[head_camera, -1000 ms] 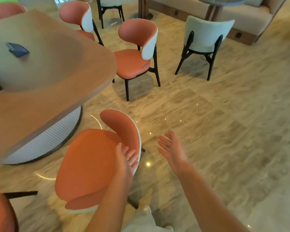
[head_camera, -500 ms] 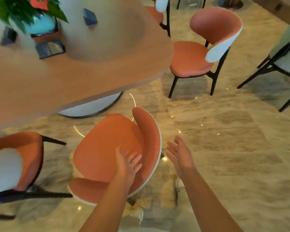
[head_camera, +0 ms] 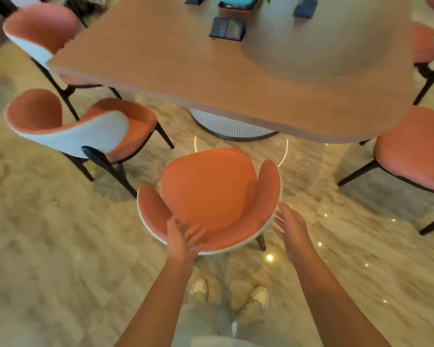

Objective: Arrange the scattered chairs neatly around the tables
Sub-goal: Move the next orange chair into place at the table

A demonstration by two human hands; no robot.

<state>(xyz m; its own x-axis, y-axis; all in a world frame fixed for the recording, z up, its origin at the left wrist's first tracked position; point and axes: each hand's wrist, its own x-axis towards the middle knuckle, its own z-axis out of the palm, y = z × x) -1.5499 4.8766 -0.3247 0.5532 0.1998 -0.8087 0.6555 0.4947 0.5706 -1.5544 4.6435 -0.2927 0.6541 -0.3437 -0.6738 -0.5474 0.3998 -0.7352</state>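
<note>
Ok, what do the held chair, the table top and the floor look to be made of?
Chair: orange matte seat, likely fabric upholstery; white shell behind, material unclear. Table top: light brown, matte, probably wood or veneer. Floor: beige veined slabs, glossy enough to mirror lights, likely polished stone or tile.

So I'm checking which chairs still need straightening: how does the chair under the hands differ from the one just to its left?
The near chair faces the table squarely; the left chair sits angled, showing its white back shell.
The left hand holds the near chair's backrest, with the right hand open beside it; nothing touches the left chair.
The near chair's seat stands clear of the tabletop; the left chair sits nearer the table's corner.
Both have orange upholstery, white shells and dark legs.
</note>
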